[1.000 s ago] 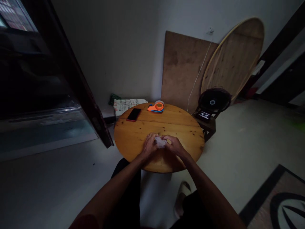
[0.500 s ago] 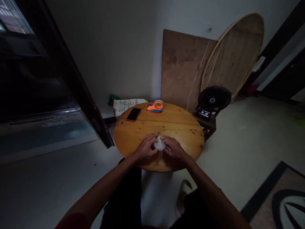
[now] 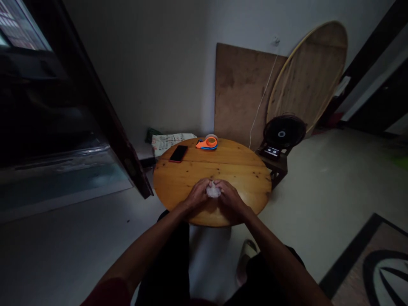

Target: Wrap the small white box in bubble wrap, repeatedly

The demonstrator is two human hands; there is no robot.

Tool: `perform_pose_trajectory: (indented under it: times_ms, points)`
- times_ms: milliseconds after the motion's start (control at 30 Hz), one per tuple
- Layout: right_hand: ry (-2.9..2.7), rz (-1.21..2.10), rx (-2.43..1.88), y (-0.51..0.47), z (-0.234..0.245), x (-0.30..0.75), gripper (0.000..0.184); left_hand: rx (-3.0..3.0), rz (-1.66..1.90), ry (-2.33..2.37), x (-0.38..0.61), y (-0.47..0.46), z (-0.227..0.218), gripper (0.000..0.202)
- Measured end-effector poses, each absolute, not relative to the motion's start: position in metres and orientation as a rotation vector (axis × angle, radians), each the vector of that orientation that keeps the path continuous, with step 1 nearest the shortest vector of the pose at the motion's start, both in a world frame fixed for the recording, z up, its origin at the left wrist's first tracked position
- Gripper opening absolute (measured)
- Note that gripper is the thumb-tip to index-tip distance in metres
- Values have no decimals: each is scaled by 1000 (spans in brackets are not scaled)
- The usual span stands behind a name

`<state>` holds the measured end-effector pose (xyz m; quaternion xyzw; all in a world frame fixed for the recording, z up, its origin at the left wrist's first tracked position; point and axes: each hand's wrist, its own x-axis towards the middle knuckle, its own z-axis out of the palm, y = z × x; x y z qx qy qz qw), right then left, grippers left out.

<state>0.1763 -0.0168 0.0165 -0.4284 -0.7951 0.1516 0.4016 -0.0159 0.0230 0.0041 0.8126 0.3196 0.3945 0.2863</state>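
Both my hands meet over the near half of a small round wooden table [image 3: 248, 170]. My left hand [image 3: 197, 194] and my right hand [image 3: 230, 197] are curled around a small crumpled white wad [image 3: 212, 191], gripping it from either side just above the tabletop. What the wad is made of I cannot make out in the dim light. At the table's far edge lie a dark phone in a red case [image 3: 178, 153] and an orange tape dispenser [image 3: 208, 143].
A brown board [image 3: 242, 89] and a round wooden tabletop [image 3: 310, 72] lean on the back wall. A black fan [image 3: 282, 134] stands on a low stool right of the table. A printed sack [image 3: 167, 140] lies behind it. A rug [image 3: 372, 263] covers the floor at right; a dark door edge [image 3: 127, 157] stands left.
My hands have drawn closer together around the white wad, and the small tan piece seen by my right fingers a second ago is hidden. The view shifted slightly.
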Motion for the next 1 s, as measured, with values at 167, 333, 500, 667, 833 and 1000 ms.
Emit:
perform_pose_trajectory:
  times_ms: [167,333,500,667,833,1000]
  points:
    - [-1814,925,-1169,-17,30,182,21,1771,855,880,-17,14,21,26]
    - [-1623,1175,-1089,-15,25,182,28,1574,874,811,-10,12,21,37]
    - [-1545,1100,-1091,-20,24,176,30,1486,954,885,1,22,10,34]
    - [-1539,1094,-1143,-24,27,173,36,1464,992,966,5,26,7,31]
    - [-1501,1085,-1135,-18,21,172,36,1288,967,743,-3,19,9,45]
    - [-1529,997,-1218,-10,15,172,32,1226,923,581,-12,20,8,54]
